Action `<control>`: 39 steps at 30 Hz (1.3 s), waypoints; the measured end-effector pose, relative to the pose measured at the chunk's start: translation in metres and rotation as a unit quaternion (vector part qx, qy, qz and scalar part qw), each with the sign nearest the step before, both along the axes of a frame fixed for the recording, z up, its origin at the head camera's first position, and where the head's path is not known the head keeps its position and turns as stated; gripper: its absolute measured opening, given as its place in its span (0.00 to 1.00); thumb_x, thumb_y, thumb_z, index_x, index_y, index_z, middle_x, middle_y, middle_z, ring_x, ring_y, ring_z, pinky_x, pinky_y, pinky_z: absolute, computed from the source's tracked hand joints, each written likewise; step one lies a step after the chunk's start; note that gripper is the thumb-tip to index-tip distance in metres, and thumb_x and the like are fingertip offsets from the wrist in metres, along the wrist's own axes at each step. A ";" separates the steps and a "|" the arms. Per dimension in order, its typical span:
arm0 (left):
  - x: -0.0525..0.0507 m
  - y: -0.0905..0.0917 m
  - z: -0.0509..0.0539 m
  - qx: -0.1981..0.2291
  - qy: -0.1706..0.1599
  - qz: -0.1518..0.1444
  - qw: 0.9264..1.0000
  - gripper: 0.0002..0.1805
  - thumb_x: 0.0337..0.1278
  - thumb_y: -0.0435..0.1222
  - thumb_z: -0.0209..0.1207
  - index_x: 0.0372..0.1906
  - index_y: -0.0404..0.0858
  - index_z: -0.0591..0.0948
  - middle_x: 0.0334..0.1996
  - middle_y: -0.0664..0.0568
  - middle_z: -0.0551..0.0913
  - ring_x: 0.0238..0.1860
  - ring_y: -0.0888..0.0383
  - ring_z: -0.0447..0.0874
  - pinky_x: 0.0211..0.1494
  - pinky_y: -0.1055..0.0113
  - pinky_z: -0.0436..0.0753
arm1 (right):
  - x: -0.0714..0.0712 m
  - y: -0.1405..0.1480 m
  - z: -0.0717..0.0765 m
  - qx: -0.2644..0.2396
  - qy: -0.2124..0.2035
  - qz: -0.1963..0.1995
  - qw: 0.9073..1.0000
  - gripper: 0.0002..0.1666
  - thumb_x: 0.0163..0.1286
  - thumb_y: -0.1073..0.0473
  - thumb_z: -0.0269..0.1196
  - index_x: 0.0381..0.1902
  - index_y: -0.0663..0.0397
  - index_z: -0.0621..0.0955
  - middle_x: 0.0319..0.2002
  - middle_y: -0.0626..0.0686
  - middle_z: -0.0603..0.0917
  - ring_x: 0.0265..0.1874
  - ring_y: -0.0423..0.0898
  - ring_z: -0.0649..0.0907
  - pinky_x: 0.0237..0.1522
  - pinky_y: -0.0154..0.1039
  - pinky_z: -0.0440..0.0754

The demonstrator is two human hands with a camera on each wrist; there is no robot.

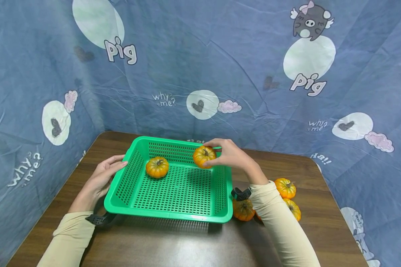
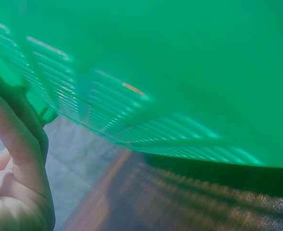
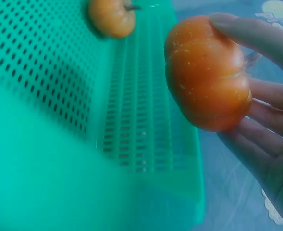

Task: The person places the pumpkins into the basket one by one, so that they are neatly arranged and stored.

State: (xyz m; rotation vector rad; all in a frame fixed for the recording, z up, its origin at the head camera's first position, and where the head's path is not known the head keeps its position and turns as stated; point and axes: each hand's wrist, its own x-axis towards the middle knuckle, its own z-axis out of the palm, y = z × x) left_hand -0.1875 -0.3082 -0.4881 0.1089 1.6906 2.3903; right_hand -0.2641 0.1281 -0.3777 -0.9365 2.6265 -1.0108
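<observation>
My left hand (image 1: 101,178) grips the left rim of a green plastic basket (image 1: 167,214), thumb on the rim. In the left wrist view, the basket's slotted side (image 2: 179,72) fills most of the picture, with the hand (image 2: 21,168) at the left edge. My right hand (image 1: 232,155) holds a small orange pumpkin (image 1: 204,155) above the basket's right part, between thumb and fingers. The right wrist view shows this pumpkin (image 3: 206,72) near the basket wall. Another small pumpkin (image 1: 157,167) lies inside the basket at the left.
Several more pumpkins lie on the brown wooden table (image 1: 143,241) right of the basket, among them one by the basket corner (image 1: 244,210) and one farther right (image 1: 285,188). The right forearm partly covers them. A blue printed cloth (image 1: 173,66) hangs behind the table.
</observation>
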 end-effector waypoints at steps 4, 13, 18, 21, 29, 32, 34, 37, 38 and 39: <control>-0.001 0.001 0.001 -0.005 0.001 0.001 1.000 0.13 0.79 0.31 0.52 0.60 0.46 0.76 0.45 0.57 0.91 0.43 0.60 0.93 0.45 0.63 0.93 | -0.005 -0.014 -0.003 0.016 0.003 0.010 1.000 0.39 0.55 0.47 0.81 0.64 0.51 0.82 0.61 0.52 0.85 0.62 0.49 0.82 0.61 0.48 0.88; 0.001 0.000 0.000 -0.010 0.003 0.003 1.000 0.13 0.79 0.31 0.52 0.60 0.46 0.76 0.45 0.58 0.91 0.43 0.60 0.93 0.45 0.63 0.93 | -0.013 -0.043 -0.012 0.055 -0.010 0.035 0.998 0.40 0.58 0.45 0.79 0.66 0.51 0.81 0.62 0.53 0.84 0.58 0.48 0.82 0.53 0.38 0.88; 0.001 -0.001 -0.001 -0.007 0.002 0.002 1.000 0.13 0.80 0.31 0.52 0.61 0.46 0.76 0.44 0.57 0.91 0.42 0.60 0.93 0.44 0.63 0.94 | -0.017 -0.058 -0.019 0.081 -0.010 0.052 0.995 0.39 0.59 0.43 0.78 0.65 0.50 0.82 0.60 0.51 0.85 0.56 0.47 0.81 0.58 0.41 0.86; 0.000 -0.001 -0.001 -0.009 0.003 0.002 1.000 0.13 0.79 0.31 0.52 0.60 0.46 0.76 0.44 0.57 0.91 0.42 0.60 0.93 0.44 0.63 0.94 | -0.019 -0.065 -0.024 0.097 -0.011 0.063 0.993 0.38 0.59 0.43 0.78 0.65 0.51 0.82 0.60 0.51 0.86 0.60 0.48 0.80 0.76 0.53 0.73; -0.001 0.000 0.000 -0.001 0.008 -0.004 1.000 0.14 0.79 0.30 0.51 0.60 0.47 0.77 0.44 0.57 0.92 0.41 0.60 0.93 0.43 0.63 0.94 | -0.022 -0.078 -0.037 0.127 -0.003 0.074 0.989 0.39 0.59 0.45 0.79 0.65 0.53 0.81 0.60 0.52 0.86 0.57 0.47 0.84 0.65 0.43 0.84; 0.000 0.001 0.000 -0.001 0.007 -0.006 1.000 0.14 0.80 0.30 0.51 0.60 0.47 0.77 0.45 0.57 0.91 0.41 0.60 0.93 0.43 0.64 0.94 | -0.021 -0.082 -0.041 0.137 -0.008 0.081 0.987 0.39 0.60 0.45 0.78 0.66 0.53 0.81 0.61 0.52 0.85 0.55 0.45 0.84 0.55 0.36 0.87; 0.000 0.001 0.000 -0.002 0.006 -0.008 1.000 0.14 0.80 0.31 0.51 0.60 0.47 0.77 0.45 0.57 0.91 0.42 0.60 0.93 0.43 0.64 0.94 | -0.019 -0.085 -0.042 0.140 -0.017 0.080 0.987 0.39 0.61 0.46 0.78 0.67 0.53 0.80 0.61 0.52 0.84 0.55 0.45 0.84 0.54 0.35 0.87; 0.001 0.001 -0.001 0.000 0.006 -0.005 1.000 0.14 0.79 0.30 0.51 0.60 0.46 0.76 0.45 0.56 0.91 0.41 0.60 0.93 0.43 0.64 0.94 | -0.018 -0.088 -0.044 0.143 -0.023 0.078 0.986 0.38 0.62 0.47 0.77 0.68 0.52 0.79 0.62 0.52 0.84 0.57 0.46 0.83 0.56 0.38 0.87; 0.001 0.001 -0.001 0.003 0.005 -0.004 1.000 0.14 0.79 0.30 0.51 0.61 0.46 0.76 0.45 0.56 0.91 0.41 0.60 0.93 0.43 0.64 0.94 | -0.018 -0.088 -0.044 0.145 -0.021 0.077 0.986 0.38 0.62 0.47 0.77 0.68 0.52 0.79 0.63 0.52 0.84 0.57 0.46 0.83 0.56 0.39 0.87; 0.001 0.001 -0.001 0.003 0.006 -0.003 1.000 0.14 0.79 0.30 0.51 0.61 0.45 0.76 0.44 0.56 0.91 0.41 0.60 0.93 0.42 0.64 0.94 | -0.018 -0.089 -0.045 0.148 -0.020 0.078 0.986 0.39 0.62 0.47 0.77 0.68 0.52 0.79 0.63 0.52 0.84 0.57 0.46 0.83 0.57 0.39 0.87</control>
